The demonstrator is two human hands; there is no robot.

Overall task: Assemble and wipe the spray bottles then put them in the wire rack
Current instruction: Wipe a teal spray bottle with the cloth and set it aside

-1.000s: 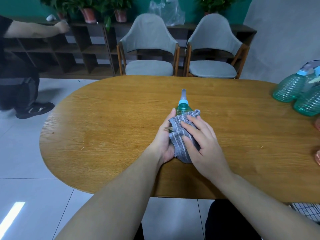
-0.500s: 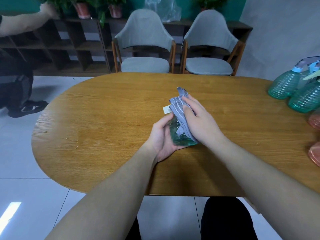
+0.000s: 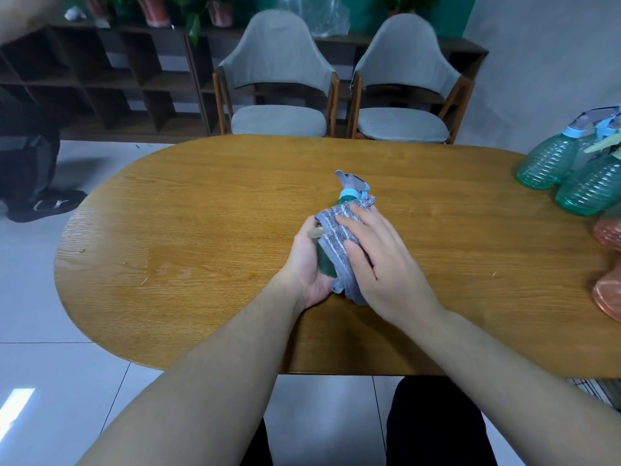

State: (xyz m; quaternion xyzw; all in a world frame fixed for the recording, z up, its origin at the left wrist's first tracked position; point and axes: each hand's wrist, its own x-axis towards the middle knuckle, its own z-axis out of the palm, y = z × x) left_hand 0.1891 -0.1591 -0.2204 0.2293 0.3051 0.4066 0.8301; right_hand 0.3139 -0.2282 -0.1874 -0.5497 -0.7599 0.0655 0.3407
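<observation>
Green and orange bottles are stood at the table's right edge, well apart. At mid-table a green spray bottle, nozzle pointing away, is gripped underneath by the left hand. It is mostly hidden by a grey cloth pressed on by the right hand.

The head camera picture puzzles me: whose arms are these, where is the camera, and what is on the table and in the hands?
There is no machine here. A person wears one wide camera on the head, looking forward and down, so the two bare arms rising from the bottom edge are that person's own.

The left hand cradles a green spray bottle lying over the wooden table, nozzle pointing away. The right hand presses a grey cloth around the bottle's body, wiping it.

At the table's right edge stand more green spray bottles, and beside them orange bottles, partly cut off. Two grey chairs stand behind the table. A bit of wire mesh shows at lower right, perhaps the rack.
</observation>
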